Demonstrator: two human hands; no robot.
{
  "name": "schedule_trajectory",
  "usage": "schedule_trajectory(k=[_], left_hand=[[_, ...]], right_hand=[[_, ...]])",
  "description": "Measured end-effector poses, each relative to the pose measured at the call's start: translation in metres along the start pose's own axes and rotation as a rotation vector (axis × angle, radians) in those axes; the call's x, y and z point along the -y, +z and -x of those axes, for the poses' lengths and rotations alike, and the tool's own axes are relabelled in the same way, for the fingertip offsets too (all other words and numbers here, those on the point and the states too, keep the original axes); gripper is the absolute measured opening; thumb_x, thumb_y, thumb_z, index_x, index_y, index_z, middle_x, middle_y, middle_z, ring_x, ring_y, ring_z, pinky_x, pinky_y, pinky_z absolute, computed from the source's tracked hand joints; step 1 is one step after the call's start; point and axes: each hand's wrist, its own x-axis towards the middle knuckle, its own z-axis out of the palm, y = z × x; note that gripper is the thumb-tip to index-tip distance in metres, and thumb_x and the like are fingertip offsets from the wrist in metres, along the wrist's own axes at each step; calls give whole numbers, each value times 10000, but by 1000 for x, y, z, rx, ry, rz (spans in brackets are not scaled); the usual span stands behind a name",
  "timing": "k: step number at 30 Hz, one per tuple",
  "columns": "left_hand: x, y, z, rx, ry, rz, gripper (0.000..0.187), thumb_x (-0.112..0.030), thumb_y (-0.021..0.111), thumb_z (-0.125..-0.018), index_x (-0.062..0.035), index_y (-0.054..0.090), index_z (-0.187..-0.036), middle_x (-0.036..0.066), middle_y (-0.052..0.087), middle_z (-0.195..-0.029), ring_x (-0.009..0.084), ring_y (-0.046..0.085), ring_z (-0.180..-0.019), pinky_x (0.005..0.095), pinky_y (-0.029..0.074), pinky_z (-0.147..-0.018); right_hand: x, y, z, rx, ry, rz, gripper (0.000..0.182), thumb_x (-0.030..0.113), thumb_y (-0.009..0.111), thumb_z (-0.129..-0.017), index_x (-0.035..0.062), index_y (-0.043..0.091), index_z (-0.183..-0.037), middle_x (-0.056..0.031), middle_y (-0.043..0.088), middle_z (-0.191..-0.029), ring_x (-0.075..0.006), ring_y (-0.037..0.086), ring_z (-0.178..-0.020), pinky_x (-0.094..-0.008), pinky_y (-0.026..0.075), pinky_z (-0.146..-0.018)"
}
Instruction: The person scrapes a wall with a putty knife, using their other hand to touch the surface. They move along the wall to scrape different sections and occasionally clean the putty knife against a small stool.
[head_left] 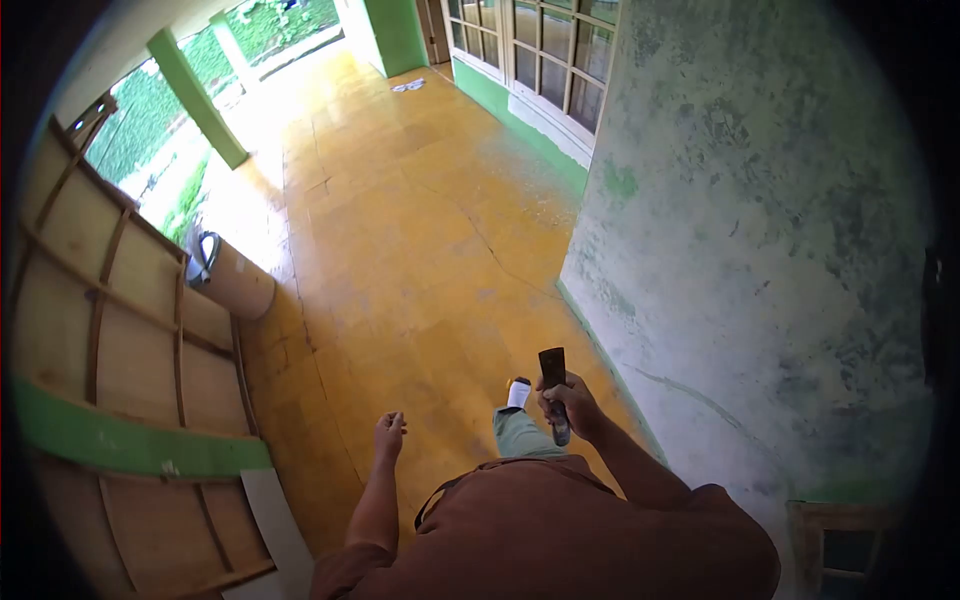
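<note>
My right hand [572, 402] is closed around a scraper [552, 366], its wide dark blade pointing up and away from me and its handle end showing below my fingers. It is held in front of my body, close to the wall and apart from it. My left hand [390, 432] hangs over the floor on the left, fingers curled in, with no object visible in it. The wall [730, 260] on the right is patchy white, grey and green, with worn paint.
Yellow floor tiles [400, 260] stretch ahead, with cracks and pale debris by the wall. A brown bin [240, 280] stands left beside a wooden framed partition [140, 330]. Farther on are a green post [198, 98], paned windows [555, 45] and a white scrap [408, 86].
</note>
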Motion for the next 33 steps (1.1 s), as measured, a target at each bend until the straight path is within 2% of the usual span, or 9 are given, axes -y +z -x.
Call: schedule_trajectory(k=[2, 5, 8, 17, 21, 24, 26, 28, 33], left_hand=[[1, 16, -34, 34, -37, -14, 267, -232, 573, -929, 30, 607, -965, 94, 632, -824, 155, 604, -713, 296, 506, -636], [12, 24, -60, 79, -195, -78, 273, -251, 575, -927, 19, 615, -934, 88, 628, -780, 156, 600, -666, 303, 492, -593], [31, 8, -72, 257, -232, -299, 402, -405, 589, -892, -9, 643, -854, 84, 637, -706, 162, 569, -562, 306, 435, -508], [-41, 49, -234, 387, -126, -357, 424, -418, 576, -897, -7, 652, -823, 88, 642, -700, 165, 564, -550, 305, 432, -502], [-59, 57, -312, 471, -68, -380, 437, -425, 569, -900, -6, 657, -808, 90, 645, -697, 166, 562, -544, 305, 430, -499], [-91, 63, -391, 561, 12, -407, 447, -429, 564, -902, -6, 660, -797, 91, 646, -695, 167, 560, -540, 305, 428, -496], [-181, 92, -432, 433, -187, -434, 492, -451, 545, -909, -5, 668, -741, 89, 645, -667, 159, 554, -531, 298, 427, -493], [-210, 108, -495, 424, -241, -354, 497, -445, 547, -914, 0, 662, -725, 84, 631, -635, 150, 551, -530, 291, 424, -494], [-323, 187, -578, 512, 82, -248, 488, -411, 546, -938, -27, 601, -641, 49, 571, -569, 117, 527, -539, 255, 412, -532]], right_hand=[[7, -18, -36, -15, 2, 9, 153, 190, 546, -875, 65, 503, -952, -54, 507, -645, -125, 461, -482, -267, 414, -470], [31, -36, -92, -99, -53, -33, 363, 449, 506, -955, 90, 480, -903, -46, 509, -648, -111, 461, -480, -258, 410, -469], [69, -53, -154, -150, -88, -36, 367, 455, 506, -953, 94, 478, -894, -39, 503, -649, -108, 461, -479, -260, 411, -468], [170, -76, -290, -244, -293, 236, 382, 458, 488, -962, 101, 463, -827, -3, 480, -604, -72, 443, -451, -228, 382, -439], [176, -83, -328, -388, -234, 208, 386, 460, 504, -955, 96, 464, -832, 0, 479, -609, -69, 443, -454, -227, 386, -436], [174, -93, -361, -552, -225, 142, 397, 449, 515, -954, 85, 467, -803, -7, 486, -602, -79, 458, -442, -238, 389, -423], [176, -97, -383, -692, -279, 95, 410, 432, 526, -953, 72, 471, -765, -23, 501, -594, -100, 484, -429, -252, 398, -411], [186, -95, -400, -767, -303, 41, 410, 409, 525, -958, 65, 474, -741, -42, 517, -590, -120, 502, -420, -266, 414, -412], [186, -103, -422, -940, -464, -57, 378, 387, 512, -967, 52, 487, -794, -41, 505, -586, -131, 502, -437, -275, 419, -435]])
